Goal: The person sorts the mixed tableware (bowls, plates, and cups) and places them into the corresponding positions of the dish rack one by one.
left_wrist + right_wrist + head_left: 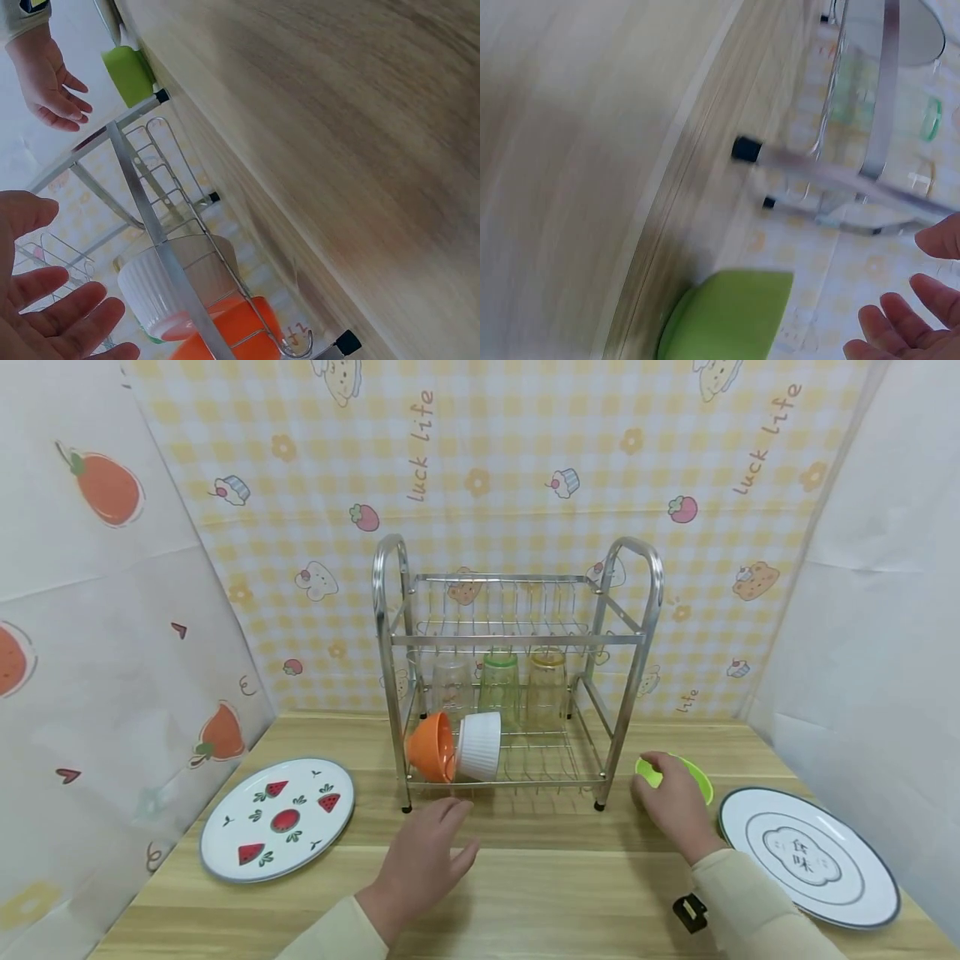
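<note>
My right hand [675, 802] is over a lime-green bowl [699, 779] standing on the table to the right of the rack. In the right wrist view its spread fingers show apart from the bowl's wall, with nothing between them. My left hand [420, 860] hovers in front of the rack's lower left, fingers loosely extended and holding nothing. Just beyond it, on the lower tier of the metal dish rack [517, 641], an orange bowl [426, 750] and a white ribbed bowl [480, 746] lie tipped on their sides, side by side.
Behind those bowls stand a clear glass [452, 689], a green-tinted glass [499, 689] and an amber-tinted glass [547, 689]. A watermelon-patterned plate [300, 810] lies at left, a white plate with dark lettering [847, 881] at right. Patterned cloth [517, 460] hangs behind the rack.
</note>
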The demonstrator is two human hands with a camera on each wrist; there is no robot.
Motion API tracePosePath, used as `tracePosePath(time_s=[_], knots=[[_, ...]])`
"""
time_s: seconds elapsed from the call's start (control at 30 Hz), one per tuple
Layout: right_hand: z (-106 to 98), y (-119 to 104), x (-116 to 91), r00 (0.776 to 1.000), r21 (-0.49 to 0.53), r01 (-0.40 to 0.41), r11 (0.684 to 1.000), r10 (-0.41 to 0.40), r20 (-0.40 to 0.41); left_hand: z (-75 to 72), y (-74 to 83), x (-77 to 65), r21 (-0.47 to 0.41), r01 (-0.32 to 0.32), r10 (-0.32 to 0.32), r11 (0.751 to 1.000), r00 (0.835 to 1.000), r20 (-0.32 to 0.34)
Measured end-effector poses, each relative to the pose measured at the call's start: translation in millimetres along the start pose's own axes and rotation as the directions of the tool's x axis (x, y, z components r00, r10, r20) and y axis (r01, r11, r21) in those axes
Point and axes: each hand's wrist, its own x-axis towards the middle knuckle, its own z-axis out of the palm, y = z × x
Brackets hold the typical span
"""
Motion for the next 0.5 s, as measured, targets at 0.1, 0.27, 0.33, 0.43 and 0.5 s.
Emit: tracePosePath(time_s=[0.1,0.27,0.33,0.43,0.5], knots=[[-5.8,8.0,3.7,1.0,-0.028,-0.013,1.0,0.014,0.017,2.5,0.5,-1.1,0.004,-0.004,0.004,1.0,1.0,0.006],[-16.2,19.9,9.7,0.998,-0.087,-0.015,0.996,0.021,0.063,4.9,3.5,-2.3,0.022,-0.027,0.027,0.999,1.0,0.003],[-19.6,25.2,12.5,0.997,-0.112,-0.02,0.994,0.029,0.076,5.3,5.1,-2.5,0.022,-0.034,0.034,0.999,0.999,0.005],[-23.8,32.7,16.3,0.994,-0.145,-0.035,0.989,0.049,0.096,5.8,7.0,-2.6,0.019,-0.031,0.031,0.999,0.999,0.012],[-25.8,37.2,18.4,0.992,-0.163,-0.051,0.985,0.069,0.105,6.5,8.0,-2.8,0.019,-0.032,0.032,0.999,0.999,0.012]])
